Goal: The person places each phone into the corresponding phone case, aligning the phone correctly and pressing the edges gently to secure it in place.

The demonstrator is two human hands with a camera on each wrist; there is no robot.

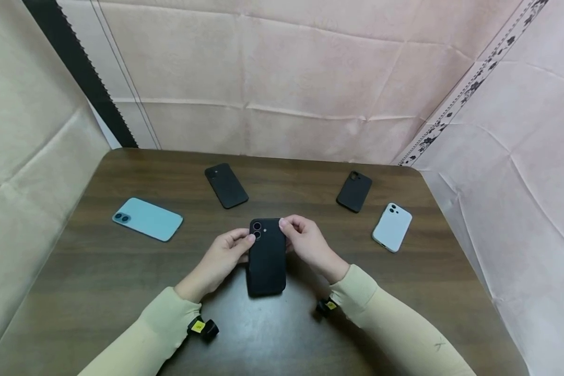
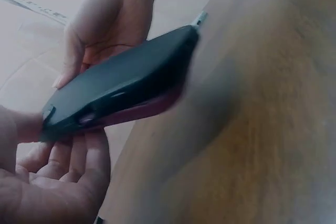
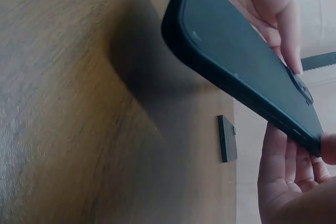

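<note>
Two pinch grips (image 1: 223, 257) (image 1: 312, 248) on black phone (image 1: 267, 263)

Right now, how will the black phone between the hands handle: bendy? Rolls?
Likely stiff: black phone shows no bend, held by left hand and right hand near its camera end. Its unsupported far end may dip if grip loosens. Flat slab, so probably slides, not rolls.

There are five phones (image 1: 267, 263) (image 1: 226, 186) (image 1: 354, 192) (image 1: 150, 219) (image 1: 392, 228), two hands (image 1: 224, 257) (image 1: 312, 247), two sleeves (image 1: 143, 331) (image 1: 397, 321), two wrist cameras (image 1: 206, 329) (image 1: 326, 307) and one table (image 1: 89, 292).
</note>
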